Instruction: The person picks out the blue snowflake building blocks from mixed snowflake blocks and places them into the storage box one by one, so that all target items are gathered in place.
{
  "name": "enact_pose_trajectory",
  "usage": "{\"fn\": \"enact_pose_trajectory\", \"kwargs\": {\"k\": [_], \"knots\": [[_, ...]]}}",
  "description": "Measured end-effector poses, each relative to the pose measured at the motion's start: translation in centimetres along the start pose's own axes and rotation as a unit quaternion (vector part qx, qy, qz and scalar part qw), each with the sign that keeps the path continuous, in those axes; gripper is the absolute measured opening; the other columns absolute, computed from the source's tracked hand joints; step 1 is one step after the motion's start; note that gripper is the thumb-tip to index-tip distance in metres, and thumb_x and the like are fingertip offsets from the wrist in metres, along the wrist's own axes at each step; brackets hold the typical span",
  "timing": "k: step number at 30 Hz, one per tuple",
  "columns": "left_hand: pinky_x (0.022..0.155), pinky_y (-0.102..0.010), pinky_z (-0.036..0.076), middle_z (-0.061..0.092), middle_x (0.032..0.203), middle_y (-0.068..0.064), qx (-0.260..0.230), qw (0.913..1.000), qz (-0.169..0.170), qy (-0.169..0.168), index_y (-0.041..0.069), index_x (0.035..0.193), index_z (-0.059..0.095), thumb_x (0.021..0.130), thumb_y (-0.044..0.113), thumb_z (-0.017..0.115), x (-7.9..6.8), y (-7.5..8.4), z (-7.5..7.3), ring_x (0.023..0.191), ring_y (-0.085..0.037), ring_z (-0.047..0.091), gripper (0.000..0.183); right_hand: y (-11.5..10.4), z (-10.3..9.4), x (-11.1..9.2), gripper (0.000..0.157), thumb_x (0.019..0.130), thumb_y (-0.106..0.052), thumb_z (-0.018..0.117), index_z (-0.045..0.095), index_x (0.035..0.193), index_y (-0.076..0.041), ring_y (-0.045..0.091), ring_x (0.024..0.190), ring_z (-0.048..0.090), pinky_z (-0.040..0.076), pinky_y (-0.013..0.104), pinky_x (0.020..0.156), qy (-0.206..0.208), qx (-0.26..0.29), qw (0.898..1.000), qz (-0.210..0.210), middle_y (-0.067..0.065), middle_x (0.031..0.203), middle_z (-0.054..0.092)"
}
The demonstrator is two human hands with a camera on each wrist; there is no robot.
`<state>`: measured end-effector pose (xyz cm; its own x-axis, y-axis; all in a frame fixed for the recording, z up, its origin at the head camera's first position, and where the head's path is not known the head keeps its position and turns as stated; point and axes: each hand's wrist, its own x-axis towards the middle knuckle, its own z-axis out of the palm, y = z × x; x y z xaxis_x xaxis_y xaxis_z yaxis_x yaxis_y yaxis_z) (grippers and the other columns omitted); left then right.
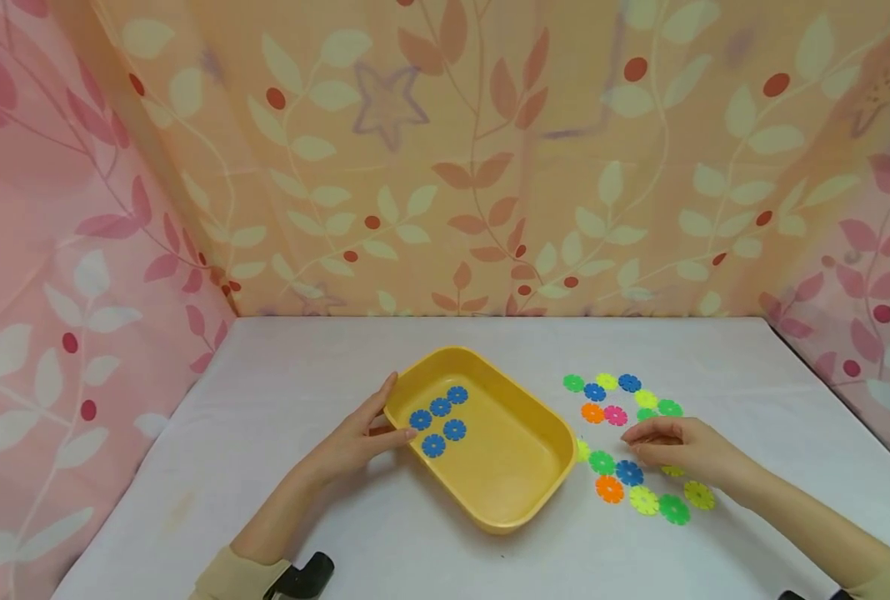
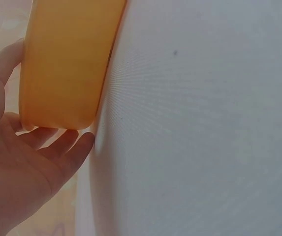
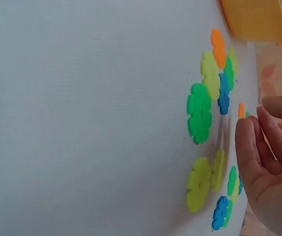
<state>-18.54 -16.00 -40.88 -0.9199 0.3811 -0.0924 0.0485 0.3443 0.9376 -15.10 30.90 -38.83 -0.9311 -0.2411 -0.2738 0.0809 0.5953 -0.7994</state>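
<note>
A yellow plastic tray (image 1: 520,450) sits at an angle on the white-covered table. My left hand (image 1: 358,433) holds its left end, thumb over the rim and fingers along the outer wall; the left wrist view shows the fingertips against the tray's outside (image 2: 69,69). Several blue notched plastic discs (image 1: 455,429) lie inside, towards that end. Over the loose discs right of the tray hovers my right hand (image 1: 685,450), fingers loosely bent. No disc shows between its thumb and fingers in the right wrist view. Beneath it, a yellow disc (image 1: 672,471) is partly hidden.
Green, yellow, orange, pink and blue discs lie scattered right of the tray, among them a green disc (image 1: 673,508) and an orange disc (image 1: 610,489). Some sit close to the tray's right corner. Patterned cloth (image 1: 475,167) rises behind the table (image 1: 325,350) and on both sides.
</note>
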Motion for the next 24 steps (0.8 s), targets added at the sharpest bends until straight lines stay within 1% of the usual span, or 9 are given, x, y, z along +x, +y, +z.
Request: {"fn": "enact_pose_trajectory", "kwargs": {"k": [3,6,9,12,17,20,24], "knots": [[0.11,-0.047,0.033,0.016,0.161,-0.003,-0.002,1.0,-0.003,0.001,0.028,0.158,0.01,0.085,0.036,0.076,0.0,0.1,0.0,0.13,-0.029,0.048,0.099,0.9,0.0,-0.3,0.035,0.092,-0.026,0.068,0.066,0.117,-0.001,0.02,0.086,0.062,0.054,0.023,0.073,-0.003,-0.021,1.0,-0.019,0.007,0.103,0.068],[0.11,-0.046,0.033,0.016,0.161,-0.003,-0.005,1.0,-0.003,-0.001,0.028,0.158,0.009,0.085,0.035,0.076,0.0,0.1,0.0,0.13,-0.028,0.048,0.099,1.5,0.1,-0.5,0.029,0.091,-0.024,0.07,0.068,0.112,-0.004,0.015,0.083,0.059,0.052,0.02,0.072,0.004,-0.059,0.997,-0.042,0.004,0.096,0.066],[0.111,-0.047,0.032,0.017,0.16,-0.003,-0.001,1.0,-0.003,-0.001,0.027,0.158,0.009,0.085,0.036,0.076,0.1,0.0,-0.1,0.13,-0.027,0.048,0.099,1.7,0.3,-0.6,0.023,0.088,-0.023,0.073,0.07,0.107,-0.009,0.011,0.08,0.057,0.051,0.02,0.07,0.009,-0.097,0.993,-0.065,-0.001,0.089,0.064],[0.111,-0.049,0.03,0.018,0.16,-0.003,0.01,0.9999,-0.003,0.003,0.026,0.158,0.01,0.085,0.038,0.075,0.1,-0.1,-0.1,0.131,-0.027,0.048,0.099,1.7,0.4,-0.8,0.022,0.086,-0.024,0.076,0.07,0.104,-0.013,0.008,0.079,0.056,0.051,0.02,0.07,0.012,-0.125,0.988,-0.094,-0.004,0.086,0.062],[0.111,-0.05,0.031,0.018,0.161,-0.003,0.018,0.9998,-0.004,0.005,0.026,0.158,0.011,0.085,0.039,0.075,0.1,-0.2,-0.1,0.131,-0.029,0.047,0.098,1.9,0.4,-1.1,0.025,0.085,-0.022,0.077,0.07,0.107,-0.012,0.007,0.081,0.055,0.052,0.02,0.07,0.002,-0.129,0.984,-0.125,-0.004,0.089,0.061],[0.11,-0.049,0.032,0.018,0.16,-0.003,0.016,0.9998,-0.007,0.005,0.028,0.158,0.011,0.085,0.039,0.075,0.1,-0.2,-0.1,0.131,-0.029,0.047,0.098,2.1,0.4,-1.1,0.025,0.085,-0.023,0.077,0.07,0.107,-0.013,0.008,0.082,0.055,0.052,0.02,0.07,0.002,-0.119,0.985,-0.123,-0.003,0.09,0.061],[0.111,-0.049,0.031,0.018,0.16,-0.002,0.012,0.9999,-0.008,0.003,0.029,0.158,0.011,0.086,0.037,0.075,0.2,-0.1,0.0,0.131,-0.029,0.047,0.097,2.3,0.4,-1.0,0.023,0.085,-0.026,0.077,0.07,0.105,-0.016,0.008,0.081,0.055,0.052,0.02,0.07,0.01,-0.125,0.984,-0.123,-0.005,0.088,0.061]]}}
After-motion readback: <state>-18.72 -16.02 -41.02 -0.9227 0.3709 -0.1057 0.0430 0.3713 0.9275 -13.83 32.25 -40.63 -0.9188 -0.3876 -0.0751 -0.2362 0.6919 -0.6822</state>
